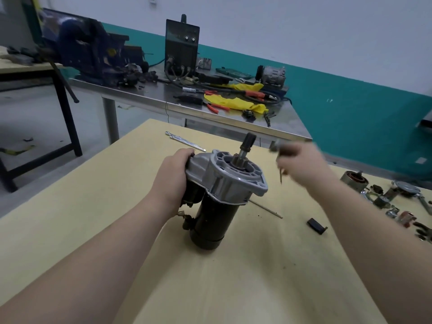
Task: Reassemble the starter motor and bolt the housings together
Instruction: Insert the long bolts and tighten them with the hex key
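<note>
starter motor upright on table, loose parts perhaps right

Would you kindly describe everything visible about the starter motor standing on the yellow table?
The starter motor stands roughly upright, tilted slightly, on the yellow table. Its lower body is a black cylinder; on top sits a grey cast-metal nose housing with a flange, and a dark toothed pinion shaft pokes upward. A smaller dark solenoid sits on its left side. The left hand grips that side; the blurred right hand is clear of it.

No readable text, labels or nos. anywhere; welder front panel too blurred to read.
</note>
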### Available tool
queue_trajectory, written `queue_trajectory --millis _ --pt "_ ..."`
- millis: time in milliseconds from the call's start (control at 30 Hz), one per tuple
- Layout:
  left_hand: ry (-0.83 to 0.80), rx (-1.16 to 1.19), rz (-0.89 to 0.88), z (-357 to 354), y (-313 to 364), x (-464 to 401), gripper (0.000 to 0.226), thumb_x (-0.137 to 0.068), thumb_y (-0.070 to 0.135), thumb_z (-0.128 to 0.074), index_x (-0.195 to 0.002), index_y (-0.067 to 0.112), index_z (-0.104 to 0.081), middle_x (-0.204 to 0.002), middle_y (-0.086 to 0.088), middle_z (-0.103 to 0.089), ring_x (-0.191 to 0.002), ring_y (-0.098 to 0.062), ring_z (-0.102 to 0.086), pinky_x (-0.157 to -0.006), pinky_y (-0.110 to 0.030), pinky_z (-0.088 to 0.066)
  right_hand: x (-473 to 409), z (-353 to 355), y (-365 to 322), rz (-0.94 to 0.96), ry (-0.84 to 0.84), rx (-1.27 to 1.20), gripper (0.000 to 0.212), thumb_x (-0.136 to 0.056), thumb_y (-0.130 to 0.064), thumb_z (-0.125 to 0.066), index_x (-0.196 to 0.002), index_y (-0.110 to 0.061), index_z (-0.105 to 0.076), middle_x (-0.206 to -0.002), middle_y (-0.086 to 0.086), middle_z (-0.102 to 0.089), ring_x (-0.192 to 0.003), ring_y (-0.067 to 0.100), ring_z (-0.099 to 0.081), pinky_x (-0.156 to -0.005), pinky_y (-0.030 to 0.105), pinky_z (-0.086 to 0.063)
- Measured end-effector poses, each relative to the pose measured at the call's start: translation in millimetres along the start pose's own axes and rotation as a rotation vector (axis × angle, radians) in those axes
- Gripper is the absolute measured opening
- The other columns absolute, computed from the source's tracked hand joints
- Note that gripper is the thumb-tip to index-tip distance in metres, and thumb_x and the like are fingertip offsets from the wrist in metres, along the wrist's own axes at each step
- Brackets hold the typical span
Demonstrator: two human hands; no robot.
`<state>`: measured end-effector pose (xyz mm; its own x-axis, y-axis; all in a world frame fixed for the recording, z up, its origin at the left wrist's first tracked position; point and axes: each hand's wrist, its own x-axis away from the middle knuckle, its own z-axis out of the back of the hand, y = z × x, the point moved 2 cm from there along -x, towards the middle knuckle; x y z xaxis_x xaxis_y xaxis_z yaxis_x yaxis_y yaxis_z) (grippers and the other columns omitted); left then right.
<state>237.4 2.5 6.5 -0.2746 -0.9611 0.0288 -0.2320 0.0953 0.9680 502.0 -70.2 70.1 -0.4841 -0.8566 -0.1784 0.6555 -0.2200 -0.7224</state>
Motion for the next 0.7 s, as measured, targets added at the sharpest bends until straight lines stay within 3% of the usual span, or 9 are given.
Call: queue_trajectory --millis 67,133,200,300,367,567,700 --pt "-0.026 -0.011 0.002 -1.1 0.7 2.1 0.029 -0.082 0.050 -0.056 -0.067 0.026 -0.057 -0.070 -0.006 -0.053 -0.069 -0.022 -0.052 -0.060 -0.035 -0.043 7.0 24.2 -42.7 0.119 0.067 -0.494 0.023 -0.097 0.000 -0.064 -0.108 -0.015 -0.078 -0.096 0.007 -0.077 -0.088 0.027 -0.072 -0.082 0.037 -0.064" --pt "-0.057 -0.029 0.004 -1.6 3.8 5.6 0.031 -0.083 0.053 -0.056 -0.065 0.028 -0.059 -0.065 -0.002 -0.055 -0.059 -0.019 -0.055 -0.053 -0.031 -0.045 18.1 31.0 -82.4 0.281 -0.056 -0.691 0.018 -0.100 0.000 -0.064 -0.108 -0.009 -0.077 -0.099 0.012 -0.080 -0.092 0.029 -0.075 -0.083 0.035 -0.063" --pt "-0.092 -0.058 0.005 -1.5 6.2 8.9 0.035 -0.083 0.055 -0.056 -0.061 0.027 -0.058 -0.062 -0.001 -0.056 -0.057 -0.019 -0.055 -0.056 -0.032 -0.045 30.9 21.2 -112.0 0.363 -0.197 -0.649 0.016 -0.099 0.000 -0.066 -0.112 -0.004 -0.076 -0.101 0.015 -0.080 -0.095 0.032 -0.077 -0.084 0.036 -0.064" --pt "-0.115 -0.093 -0.049 -2.4 6.5 10.6 0.046 -0.095 0.047 -0.056 -0.054 0.031 -0.069 -0.058 0.005 -0.063 -0.057 -0.013 -0.063 -0.069 -0.038 -0.047 42.8 1.1 -133.0 0.390 -0.276 -0.505 0.013 -0.096 0.000 -0.072 -0.108 -0.001 -0.078 -0.094 0.014 -0.081 -0.089 0.032 -0.079 -0.082 0.041 -0.066" --pt "-0.102 -0.128 -0.102 -4.0 6.2 11.4 0.053 -0.107 0.033 -0.052 -0.059 0.034 -0.076 -0.058 0.010 -0.066 -0.056 -0.005 -0.064 -0.069 -0.038 -0.048 47.8 -8.4 -137.2 0.393 -0.306 -0.454 0.010 -0.095 -0.001 -0.075 -0.104 -0.001 -0.079 -0.090 0.013 -0.081 -0.085 0.031 -0.080 -0.079 0.042 -0.067" --pt "-0.144 -0.276 -0.217 -2.7 9.0 9.6 0.045 -0.107 0.023 -0.051 -0.065 0.023 -0.067 -0.059 0.004 -0.060 -0.058 -0.013 -0.055 -0.066 -0.036 -0.044 51.9 -17.8 -132.0 0.339 -0.347 -0.459 0.006 -0.095 -0.002 -0.076 -0.100 -0.002 -0.078 -0.086 0.014 -0.080 -0.081 0.032 -0.080 -0.073 0.037 -0.067" --pt "-0.122 -0.421 -0.332 -0.2 8.8 9.0 0.038 -0.109 0.009 -0.051 -0.078 0.026 -0.066 -0.066 0.007 -0.065 -0.058 0.003 -0.057 -0.058 -0.013 -0.043 53.0 -18.1 -129.2 0.358 -0.329 -0.491 0.006 -0.095 0.001 -0.074 -0.099 -0.001 -0.077 -0.085 0.015 -0.080 -0.079 0.032 -0.080 -0.072 0.035 -0.066"
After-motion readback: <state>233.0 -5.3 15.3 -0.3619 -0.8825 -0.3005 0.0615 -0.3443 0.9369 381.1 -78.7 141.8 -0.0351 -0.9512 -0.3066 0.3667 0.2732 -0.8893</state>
